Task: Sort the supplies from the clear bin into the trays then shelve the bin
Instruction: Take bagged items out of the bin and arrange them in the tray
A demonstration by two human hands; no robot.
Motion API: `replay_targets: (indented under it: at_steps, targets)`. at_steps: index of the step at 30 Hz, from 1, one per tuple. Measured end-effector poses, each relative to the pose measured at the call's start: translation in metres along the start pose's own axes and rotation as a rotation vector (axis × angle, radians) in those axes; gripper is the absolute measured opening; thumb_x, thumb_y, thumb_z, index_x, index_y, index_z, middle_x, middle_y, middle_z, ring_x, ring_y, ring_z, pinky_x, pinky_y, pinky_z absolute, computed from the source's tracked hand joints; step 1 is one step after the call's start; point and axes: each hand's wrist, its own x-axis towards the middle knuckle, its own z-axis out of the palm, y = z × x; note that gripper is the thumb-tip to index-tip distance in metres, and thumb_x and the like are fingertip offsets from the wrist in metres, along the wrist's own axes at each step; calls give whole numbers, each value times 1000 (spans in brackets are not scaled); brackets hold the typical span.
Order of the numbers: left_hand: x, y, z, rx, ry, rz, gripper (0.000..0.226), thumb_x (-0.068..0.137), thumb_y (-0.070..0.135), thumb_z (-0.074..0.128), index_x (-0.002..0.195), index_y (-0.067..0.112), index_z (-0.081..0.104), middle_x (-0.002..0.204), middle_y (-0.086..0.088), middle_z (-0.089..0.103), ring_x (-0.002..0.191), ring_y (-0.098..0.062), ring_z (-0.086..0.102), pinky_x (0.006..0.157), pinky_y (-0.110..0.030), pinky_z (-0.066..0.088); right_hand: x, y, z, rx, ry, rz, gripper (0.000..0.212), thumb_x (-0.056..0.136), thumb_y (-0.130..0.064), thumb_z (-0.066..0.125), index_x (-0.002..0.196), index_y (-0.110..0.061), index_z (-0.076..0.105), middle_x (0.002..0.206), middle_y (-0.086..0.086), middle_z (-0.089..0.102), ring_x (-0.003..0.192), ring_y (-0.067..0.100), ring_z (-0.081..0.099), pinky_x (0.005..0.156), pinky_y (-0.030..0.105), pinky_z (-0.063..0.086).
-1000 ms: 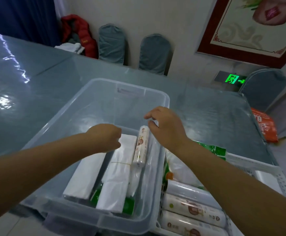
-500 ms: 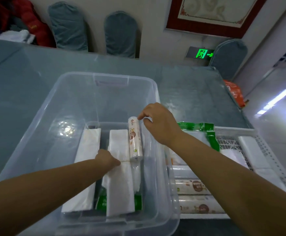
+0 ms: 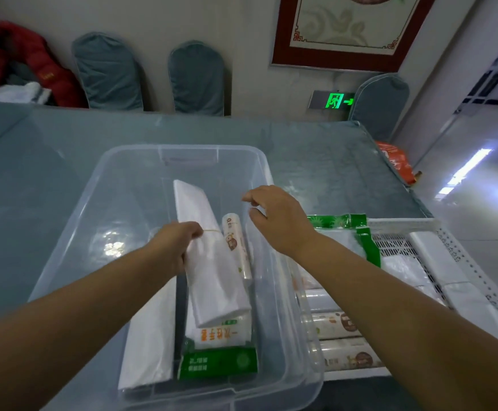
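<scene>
The clear bin (image 3: 67, 232) stands on the table in front of me. My left hand (image 3: 179, 247) grips a white bundle of bags (image 3: 212, 262) tied with a rubber band and holds it tilted above the bin's floor. Beside it a printed roll (image 3: 237, 247) leans along the bin's right side. Another white bundle (image 3: 150, 345) and a green-labelled pack (image 3: 221, 360) lie on the bin's bottom. My right hand (image 3: 277, 218) hovers over the bin's right rim, fingers loosely curled, holding nothing. The white tray (image 3: 405, 223) to the right holds rolls (image 3: 339, 324), white packs and a green pack (image 3: 342, 223).
A grey-blue cloth covers the table (image 3: 34, 179). Covered chairs (image 3: 108, 72) line the far wall, with a red jacket (image 3: 40, 66) at far left. An orange bag (image 3: 396, 161) lies past the table's right edge, above the shiny floor.
My left hand has gripped the banded white bundle and lifted its far end up out of the bin. My right hand has come off the roll's top and moved slightly right.
</scene>
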Motion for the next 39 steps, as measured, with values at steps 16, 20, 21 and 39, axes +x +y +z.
replay_targets:
  at_steps: [16,20,21,39]
  targets:
    - [-97,71,133,-210,-404,495,18,86,2,57,103,7,57,86,-7,69,73,-19,67,64,-31,59,-44,37,-101,1041,241,423,6,80,-22,67,86,-21,67,82,-3,73,75,14,67,70,32,55]
    - [-114,63,219,-143,-528,457,19,84,1,58,102,6,57,91,-11,67,75,-22,65,68,-35,56,-80,90,-145,940,360,495,19,76,-14,73,90,-22,62,90,0,71,80,16,68,78,40,57]
    - [-117,59,242,-115,-575,442,19,85,0,57,103,5,57,92,-11,66,76,-22,64,69,-34,55,-91,107,-158,939,381,513,21,77,-12,72,91,-22,61,91,0,71,80,15,68,77,39,57]
    - [-71,-140,469,1866,-946,1125,61,85,3,51,142,15,31,150,-6,31,138,-26,27,111,-37,25,-256,371,-239,308,273,841,25,77,-24,69,94,-28,52,87,-15,59,77,3,58,65,22,47]
